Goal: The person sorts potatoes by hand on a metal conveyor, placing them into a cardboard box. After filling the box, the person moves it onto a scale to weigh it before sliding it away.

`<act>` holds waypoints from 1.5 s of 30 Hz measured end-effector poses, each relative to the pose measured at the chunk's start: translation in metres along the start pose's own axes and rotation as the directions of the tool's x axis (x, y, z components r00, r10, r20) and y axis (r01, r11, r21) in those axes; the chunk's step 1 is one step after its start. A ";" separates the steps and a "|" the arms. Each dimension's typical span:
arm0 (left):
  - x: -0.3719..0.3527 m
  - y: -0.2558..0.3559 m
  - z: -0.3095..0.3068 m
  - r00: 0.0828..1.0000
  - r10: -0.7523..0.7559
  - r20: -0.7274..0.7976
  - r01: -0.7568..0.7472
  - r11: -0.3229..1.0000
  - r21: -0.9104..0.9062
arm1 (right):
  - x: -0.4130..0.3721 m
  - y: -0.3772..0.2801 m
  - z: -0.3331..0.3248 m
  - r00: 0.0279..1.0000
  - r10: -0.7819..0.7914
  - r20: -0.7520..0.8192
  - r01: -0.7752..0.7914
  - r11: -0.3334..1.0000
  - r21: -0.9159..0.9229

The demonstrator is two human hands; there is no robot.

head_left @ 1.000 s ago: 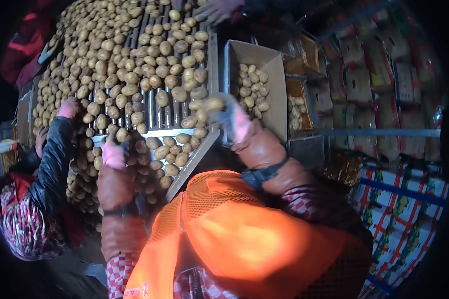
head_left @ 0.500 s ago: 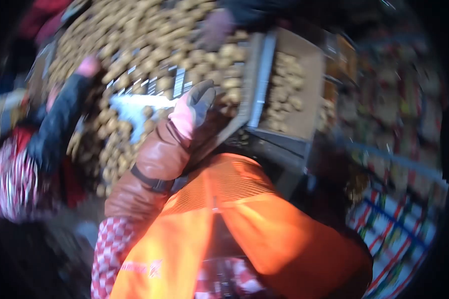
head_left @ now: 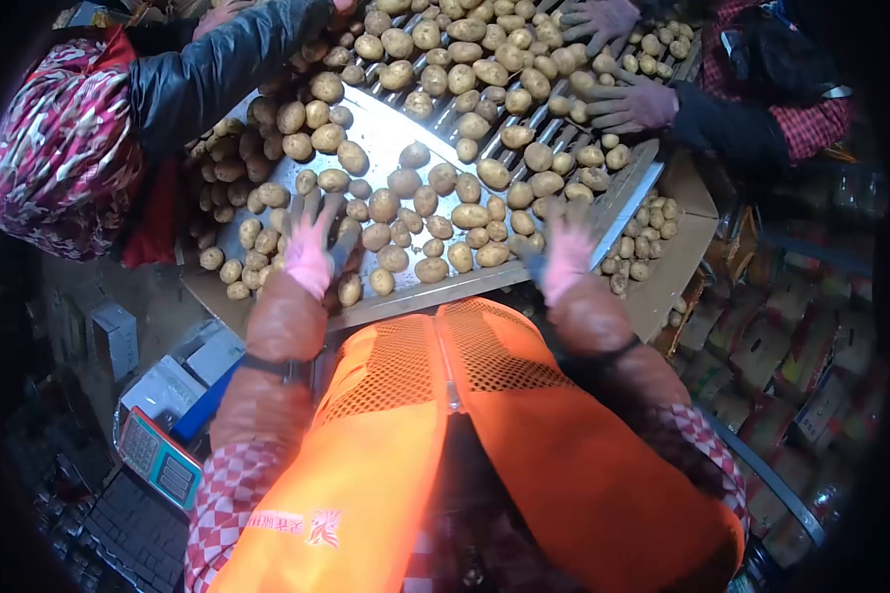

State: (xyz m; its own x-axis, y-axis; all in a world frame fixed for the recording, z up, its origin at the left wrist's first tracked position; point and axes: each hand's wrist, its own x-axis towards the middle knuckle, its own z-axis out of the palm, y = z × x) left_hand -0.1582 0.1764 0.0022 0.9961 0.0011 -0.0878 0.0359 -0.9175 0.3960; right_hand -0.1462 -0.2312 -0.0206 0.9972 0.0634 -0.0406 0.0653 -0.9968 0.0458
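Many potatoes (head_left: pixel 384 205) lie on a metal sorting table (head_left: pixel 386 124), part bare sheet and part rollers. My left hand (head_left: pixel 311 242), in a pink and grey glove, rests with fingers spread at the potatoes on the left of the sheet. On the right, my right hand (head_left: pixel 567 252) wears a similar glove. Its fingers are stretched out against potatoes near the table's right side, and its palm is hidden. Neither hand is closed around a potato.
Another person's gloved hands (head_left: pixel 631 104) spread over potatoes at the upper right. A person in a patterned head covering (head_left: pixel 61 148) reaches in from the left. A cardboard box (head_left: pixel 663 272) of potatoes stands at right. A scale (head_left: pixel 158 460) sits lower left.
The view has turned and steadied. My left hand has gone from beside the right-hand box to the potatoes on the left. My right hand has come into view, over potatoes.
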 end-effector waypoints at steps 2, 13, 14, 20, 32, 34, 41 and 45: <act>-0.017 0.004 -0.006 1.000 -0.018 0.014 0.020 0.996 -0.087 | 0.026 -0.062 -0.071 0.958 -0.003 0.287 -0.042 0.988 0.150; -0.030 0.053 -0.001 0.965 0.264 0.000 -0.264 0.965 0.011 | 0.099 -0.089 -0.074 0.964 0.112 0.242 -0.253 0.098 0.963; -0.029 0.059 -0.007 0.954 0.289 0.079 -0.292 0.956 0.024 | 0.114 -0.056 -0.060 0.979 0.201 0.025 -0.117 0.461 0.879; 0.041 0.053 -0.021 0.867 0.447 0.221 -0.477 0.872 0.110 | 0.174 -0.014 -0.032 0.941 0.257 0.222 -0.317 0.898 0.304; -0.019 -0.011 0.009 0.993 0.107 0.050 -0.112 0.989 0.100 | 0.057 0.124 -0.016 0.715 0.692 0.102 -0.049 -0.095 0.994; -0.022 0.008 0.008 0.994 0.064 0.084 -0.076 0.987 0.143 | 0.073 0.073 -0.037 0.704 0.652 0.280 -0.149 -0.251 0.957; -0.016 0.004 0.008 0.982 0.151 0.114 -0.166 0.977 0.132 | 0.137 -0.050 -0.043 0.935 0.171 0.312 -0.261 0.924 0.278; -0.037 -0.004 -0.003 0.978 0.184 0.097 -0.191 0.979 0.073 | 0.106 0.003 -0.094 0.693 0.318 0.647 -0.550 -0.347 0.760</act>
State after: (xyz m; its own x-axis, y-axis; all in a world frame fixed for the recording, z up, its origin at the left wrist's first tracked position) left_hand -0.1953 0.1812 0.0070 0.9732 -0.2063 -0.1016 -0.1612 -0.9272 0.3381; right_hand -0.0369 -0.2230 0.0692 0.6879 -0.3042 -0.6589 -0.5992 0.2741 -0.7522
